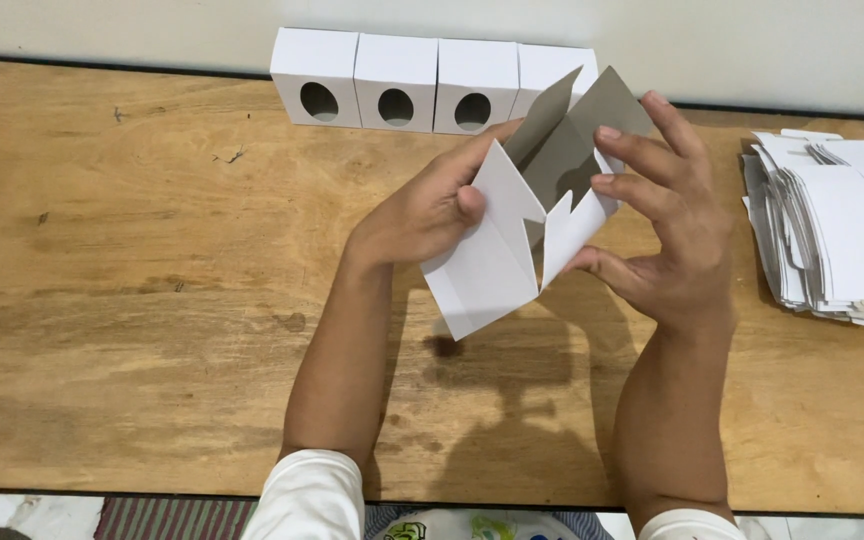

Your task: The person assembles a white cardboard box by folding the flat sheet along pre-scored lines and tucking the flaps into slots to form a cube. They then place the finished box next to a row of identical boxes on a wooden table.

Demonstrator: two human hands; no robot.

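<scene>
I see both hands holding one half-folded white carton (492, 265) above the middle of the wooden table (152, 300). My left hand (422, 215) grips its left panel with thumb on top. My right hand (667, 235) pinches the grey inner flaps. Four finished white boxes (397, 80) with round holes stand far, and a stack of flat cartons (832, 235) lies right.

4 finished white boxes (432, 82) in a row at back, 3 w/ round holes visible. 1 half-folded box (522, 235) in 2 hands. 1 stack of flat blanks (837, 235), count unclear.
</scene>
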